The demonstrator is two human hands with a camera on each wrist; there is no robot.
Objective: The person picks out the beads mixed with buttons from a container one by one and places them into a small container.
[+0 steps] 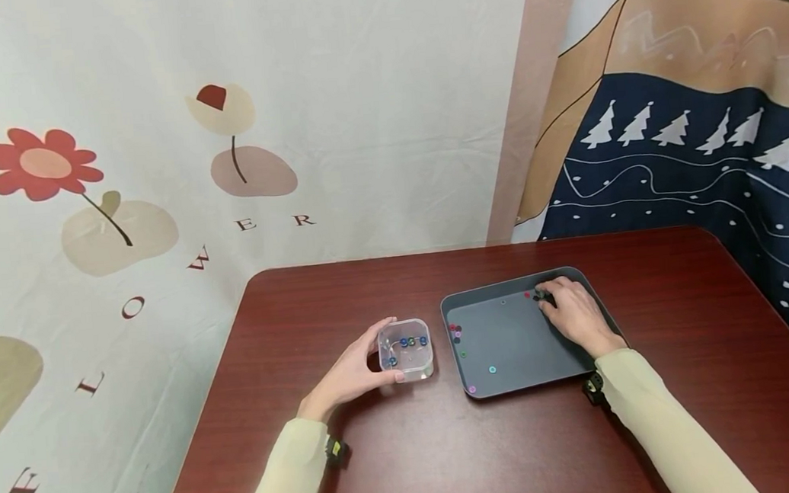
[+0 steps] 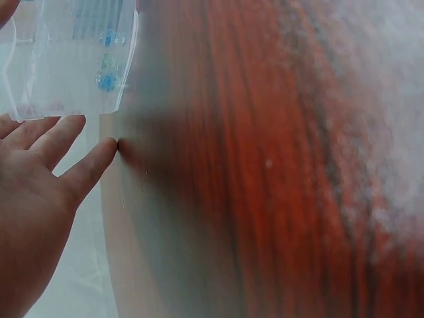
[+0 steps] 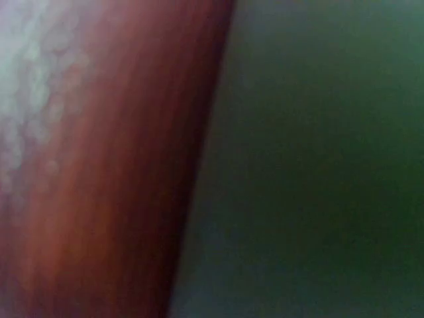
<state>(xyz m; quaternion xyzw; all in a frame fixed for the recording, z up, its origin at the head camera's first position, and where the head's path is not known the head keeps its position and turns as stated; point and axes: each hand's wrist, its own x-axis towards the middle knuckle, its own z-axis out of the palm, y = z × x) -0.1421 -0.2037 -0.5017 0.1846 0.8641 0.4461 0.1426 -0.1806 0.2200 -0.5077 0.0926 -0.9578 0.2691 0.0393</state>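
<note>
My left hand point(image 1: 353, 368) holds a small clear plastic box point(image 1: 415, 361) between thumb and fingers, left of the grey tray point(image 1: 518, 348). Several blue and dark beads point(image 1: 404, 343) lie inside the box; the left wrist view also shows blue beads point(image 2: 106, 82) through its wall. Over the tray's far right part, my right hand point(image 1: 573, 314) reaches down with thumb and fingers apart around a few small dark beads point(image 1: 541, 295). A red bead point(image 1: 527, 294) lies just left of them. The right wrist view is blurred and shows neither hand nor beads.
Red and dark beads point(image 1: 454, 328) lie along the tray's left side, with a green bead point(image 1: 463, 355) below them. A pink bead point(image 1: 472, 388) sits in the near left corner, a turquoise bead point(image 1: 492, 369) to its right. Everything stands on a reddish-brown table point(image 1: 409, 459).
</note>
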